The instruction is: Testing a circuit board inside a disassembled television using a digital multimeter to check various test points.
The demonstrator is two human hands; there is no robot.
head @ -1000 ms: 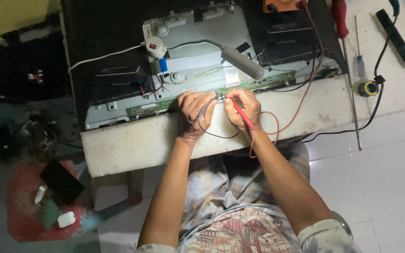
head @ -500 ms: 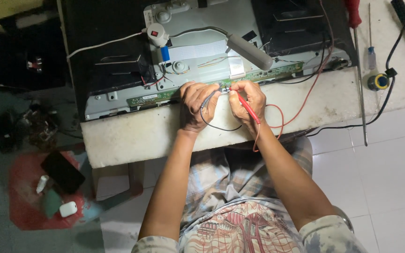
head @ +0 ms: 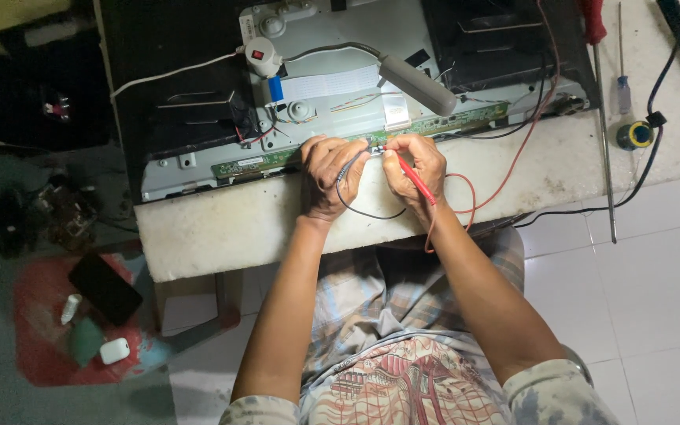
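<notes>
Head view: two probes on a narrow green circuit board

Head camera looks straight down on both hands at the near edge of an opened flat-screen chassis. Right hand (head: 412, 164) has its grip closed on a red probe (head: 416, 179), held like a pen with the tip pointing up-left onto the narrow green circuit board (head: 356, 145). A thin red lead (head: 466, 193) loops from the probe's rear end over the desk edge and runs up toward the far right of the chassis. Left hand (head: 326, 173) has its grip closed around a black probe (head: 351, 164), its tip close beside the red one on the same strip; the black lead (head: 364, 212) sags in a curve between the two wrists. Both hands rest on the board's near edge, almost touching each other.

The board runs left to right along the front of the grey metal chassis (head: 198, 169). Behind the hands, a white ribbon cable (head: 332, 83) lies flat, and a grey cylindrical lamp head (head: 417, 84) on a bent arm hangs over the board. A white round switch with a red button (head: 262, 57) sits to the left of the ribbon.

The chassis lies on a pale, stained desk (head: 222, 228). To the right, on the same surface, are a long thin screwdriver (head: 604, 142) and a small spool of solder (head: 633, 135). Down left on the floor, a red mat (head: 37, 315) holds a dark phone (head: 105, 288) and a small white case (head: 114, 351).
</notes>
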